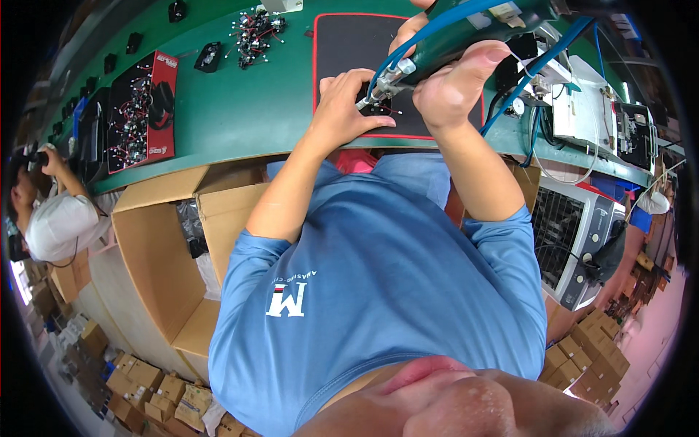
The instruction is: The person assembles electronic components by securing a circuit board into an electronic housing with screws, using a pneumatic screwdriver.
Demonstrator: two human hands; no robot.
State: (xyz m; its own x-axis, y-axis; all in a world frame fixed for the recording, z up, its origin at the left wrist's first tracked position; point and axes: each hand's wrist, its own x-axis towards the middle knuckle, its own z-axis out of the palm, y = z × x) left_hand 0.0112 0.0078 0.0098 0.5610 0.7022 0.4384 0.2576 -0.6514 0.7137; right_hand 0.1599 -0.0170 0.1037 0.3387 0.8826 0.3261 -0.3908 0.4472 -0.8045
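"On the black mat (349, 44) with the red edge, between your left hand (338, 109) and your right hand (450, 89), sits a small black part (381, 108) with thin wires. How far have you got with it?"

"You look to be in the middle of this one. You have the part set out, and the silver tip (389, 81) of your dark green tool (464, 38) is right by it. I can't tell if the tip touches it, so I can't call it done."

"What about all the others?"

"You have a heap of wired parts (256, 35) at the back of the green table (226, 109), and lots more wired bits (129, 120) in the red box (164, 79) on your left. I can't tell which are done and which are left."

"And how are your hands?"

"Your right hand is wrapped tight round the tool, fingers on the far side, thumb lying along the near side. Your right elbow is bent and sticks out. Your left hand is low by the mat, thumb and fingers spread apart with the part between them. I can't tell if you pinch it. Your two hands are close, but each has its own job. A blue hose (437, 22) curves over the tool."
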